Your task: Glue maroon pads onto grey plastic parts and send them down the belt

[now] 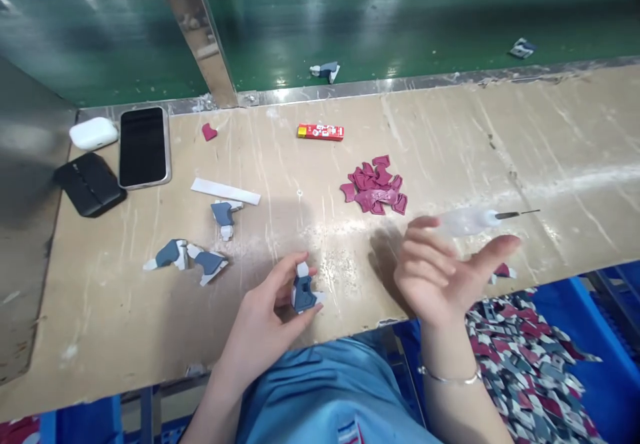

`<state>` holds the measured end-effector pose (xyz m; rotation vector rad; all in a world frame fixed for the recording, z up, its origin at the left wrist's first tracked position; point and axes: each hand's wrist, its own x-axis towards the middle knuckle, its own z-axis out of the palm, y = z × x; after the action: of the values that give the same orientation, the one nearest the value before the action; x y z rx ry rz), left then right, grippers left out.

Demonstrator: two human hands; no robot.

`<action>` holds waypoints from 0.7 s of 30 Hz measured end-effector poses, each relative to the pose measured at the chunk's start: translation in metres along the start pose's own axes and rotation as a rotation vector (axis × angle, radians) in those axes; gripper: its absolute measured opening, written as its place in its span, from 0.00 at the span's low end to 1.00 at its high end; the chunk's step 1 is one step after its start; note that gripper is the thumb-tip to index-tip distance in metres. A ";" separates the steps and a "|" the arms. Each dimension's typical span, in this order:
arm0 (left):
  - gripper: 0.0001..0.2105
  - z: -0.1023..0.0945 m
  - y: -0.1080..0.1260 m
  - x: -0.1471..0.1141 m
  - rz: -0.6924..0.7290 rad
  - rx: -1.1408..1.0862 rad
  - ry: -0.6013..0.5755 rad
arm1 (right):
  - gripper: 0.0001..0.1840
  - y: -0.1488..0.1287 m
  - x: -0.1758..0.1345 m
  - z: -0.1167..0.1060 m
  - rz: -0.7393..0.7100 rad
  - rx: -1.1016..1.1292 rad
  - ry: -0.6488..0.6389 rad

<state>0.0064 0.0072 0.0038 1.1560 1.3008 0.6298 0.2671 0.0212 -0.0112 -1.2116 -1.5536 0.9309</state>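
Note:
My left hand (pixel 273 311) is closed on a small blue-grey and white plastic part (pixel 303 292), pinched upright between thumb and fingers above the table's front edge. My right hand (pixel 437 267) is turned palm up, its thumb spread away and its fingers loosely curled. Just past those fingertips is a translucent needle-tip bottle (pixel 467 221), its thin metal tip pointing right; the bottle's rear end meets the index finger, and no firm grip shows. A pile of dark red plastic pieces (pixel 375 187) lies beyond, between the hands. Similar blue-grey and white parts (pixel 207 262) rest left of my left hand.
Farther back on the table (pixel 280 164) are a red packet (pixel 320 132), a white strip (pixel 225 191), a phone (pixel 144 147), a white case (pixel 93 133) and a black case (pixel 91 184). A green belt (pixel 400 31) runs behind. A blue bin (pixel 595 344) of parts stands lower right.

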 end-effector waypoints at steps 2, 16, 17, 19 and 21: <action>0.25 0.000 0.004 0.000 -0.011 0.006 -0.003 | 0.11 0.001 0.004 0.003 -0.055 -0.059 0.033; 0.29 0.000 -0.015 0.004 0.064 -0.005 -0.024 | 0.13 0.006 0.048 -0.014 -0.421 -0.697 -0.091; 0.29 0.001 -0.014 0.005 0.059 -0.016 -0.019 | 0.13 -0.002 0.042 -0.008 -0.417 -0.604 -0.087; 0.30 0.003 -0.011 0.004 0.044 -0.030 0.010 | 0.16 -0.017 0.029 0.007 -0.404 -0.446 -0.114; 0.30 0.005 -0.007 0.004 0.034 -0.025 0.048 | 0.19 -0.027 0.017 0.022 -0.394 -0.351 -0.156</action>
<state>0.0108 0.0067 -0.0047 1.1505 1.3122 0.7007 0.2368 0.0311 0.0117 -1.0249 -2.0522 0.5165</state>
